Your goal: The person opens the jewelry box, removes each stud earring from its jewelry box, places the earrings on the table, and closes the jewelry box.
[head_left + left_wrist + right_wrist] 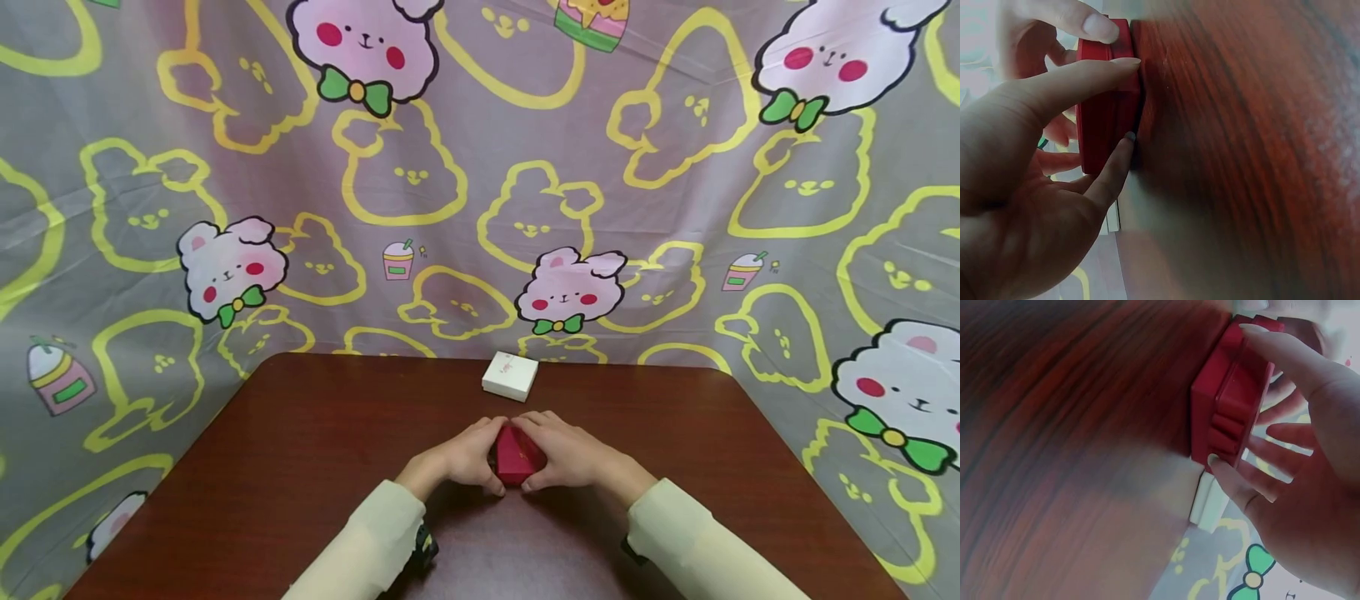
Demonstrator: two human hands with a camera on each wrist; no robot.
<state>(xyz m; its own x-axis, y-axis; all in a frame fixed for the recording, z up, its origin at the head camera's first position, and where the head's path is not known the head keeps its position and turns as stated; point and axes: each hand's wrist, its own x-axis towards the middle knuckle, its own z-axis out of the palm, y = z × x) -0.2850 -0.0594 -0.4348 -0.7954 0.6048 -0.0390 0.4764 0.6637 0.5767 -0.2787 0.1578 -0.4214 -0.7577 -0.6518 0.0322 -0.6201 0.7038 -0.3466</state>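
Observation:
A small red box (516,460) with angled sides sits on the brown table between my two hands. My left hand (471,454) holds its left side, thumb at the near face and another fingertip low by the table in the left wrist view, where the red box (1102,125) shows a seam along its side. From the right, my right hand (568,452) grips the same box, its thumb and one finger bent round the side in the right wrist view. There the red box (1200,419) has a raised folded strip on one side. The hands partly hide the box in the head view.
Behind the hands, a flat white box (510,377) with faint pink marks lies near the table's far edge. The dark brown table (322,467) has a shiny surface. A grey curtain (465,242) with bunny prints hangs behind and along both sides.

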